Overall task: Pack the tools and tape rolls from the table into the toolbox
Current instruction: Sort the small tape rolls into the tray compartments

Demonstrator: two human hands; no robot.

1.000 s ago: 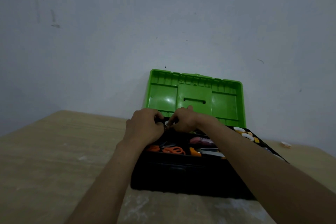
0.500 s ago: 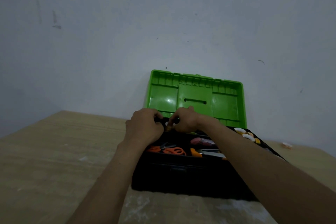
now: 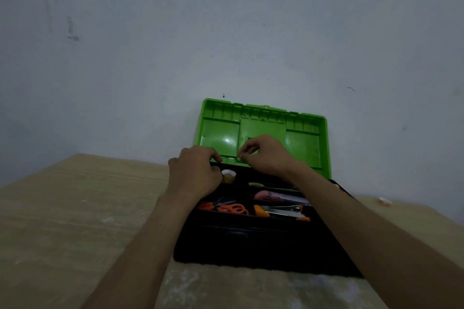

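Note:
The black toolbox [image 3: 251, 243] stands open on the wooden table, its green lid [image 3: 303, 143] upright against the wall. A small tan tape roll [image 3: 229, 176] sits upright in the rear left compartment of the tray. My left hand [image 3: 195, 175] is curled against the roll's left side and holds it. My right hand [image 3: 265, 155] hovers just above the tray's rear edge, fingers loosely curled and holding nothing. Orange-handled scissors [image 3: 232, 208], a pink cutter [image 3: 276, 195] and a yellow cutter [image 3: 278, 212] lie in the front compartments.
A small white roll [image 3: 384, 200] lies on the table [image 3: 75, 208] to the right of the box, near the wall. The grey wall rises directly behind the lid. Bare wood stretches to the left of the box and in front of it.
My right hand has let go and lifted up and right, away from my left hand. The tape roll, hidden between both hands before, now shows in the rear left compartment.

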